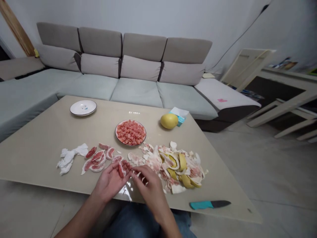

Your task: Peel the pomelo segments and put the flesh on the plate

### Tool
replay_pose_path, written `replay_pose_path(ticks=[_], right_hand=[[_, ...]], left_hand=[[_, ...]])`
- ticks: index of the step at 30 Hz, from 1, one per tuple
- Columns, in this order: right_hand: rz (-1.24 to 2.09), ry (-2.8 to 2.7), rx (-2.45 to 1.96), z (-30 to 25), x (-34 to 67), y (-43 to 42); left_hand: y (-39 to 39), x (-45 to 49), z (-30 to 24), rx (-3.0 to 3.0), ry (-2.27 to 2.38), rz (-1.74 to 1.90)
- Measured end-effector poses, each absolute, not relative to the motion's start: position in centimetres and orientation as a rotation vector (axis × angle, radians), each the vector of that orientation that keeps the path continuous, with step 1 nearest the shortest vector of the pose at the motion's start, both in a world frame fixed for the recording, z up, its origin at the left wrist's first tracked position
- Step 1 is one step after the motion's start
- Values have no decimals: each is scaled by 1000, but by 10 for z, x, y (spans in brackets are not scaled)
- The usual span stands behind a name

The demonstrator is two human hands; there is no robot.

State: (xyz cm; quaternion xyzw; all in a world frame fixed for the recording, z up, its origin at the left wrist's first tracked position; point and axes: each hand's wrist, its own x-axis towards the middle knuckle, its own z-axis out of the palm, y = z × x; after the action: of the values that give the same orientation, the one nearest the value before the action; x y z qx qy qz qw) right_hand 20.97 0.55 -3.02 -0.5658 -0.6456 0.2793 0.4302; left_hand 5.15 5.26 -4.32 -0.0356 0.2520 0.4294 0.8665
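Observation:
My left hand [111, 181] holds a pink pomelo segment [121, 169] between its fingers, just above the front edge of the beige table [44, 138]. My right hand [148, 185] pinches at the same segment from the right. Several unpeeled pink segments [97, 158] lie just left of my hands. A plate of peeled pink pulp pieces [130, 132] stands behind them. A heap of yellow rind and white pith [174, 167] lies to the right of my hands.
A crumpled white tissue [69, 158] lies at the left. An empty white plate [83, 107] sits at the back left, a whole yellow pomelo [169, 120] and a tissue pack [180, 114] at the back right. A teal-handled knife [210, 204] lies near the front right edge. A grey sofa [123, 76] stands behind.

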Motion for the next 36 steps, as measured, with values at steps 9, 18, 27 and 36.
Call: replay_pose_path(ticks=[9,18,27,36], right_hand=[[786,-1446,-1324,-37,187,-10],[1003,-1278,-1287,-32,196,-19],[1136,-1207,-1224,-30,202,-21],[1069,-1346,-1190,-27,204,-22]], left_hand=[[26,59,-31,298,576,990],[10,49,-21,1042,944,886],[8,43,-13,1098,980,917],[6,38,-7,1379,1055,953]])
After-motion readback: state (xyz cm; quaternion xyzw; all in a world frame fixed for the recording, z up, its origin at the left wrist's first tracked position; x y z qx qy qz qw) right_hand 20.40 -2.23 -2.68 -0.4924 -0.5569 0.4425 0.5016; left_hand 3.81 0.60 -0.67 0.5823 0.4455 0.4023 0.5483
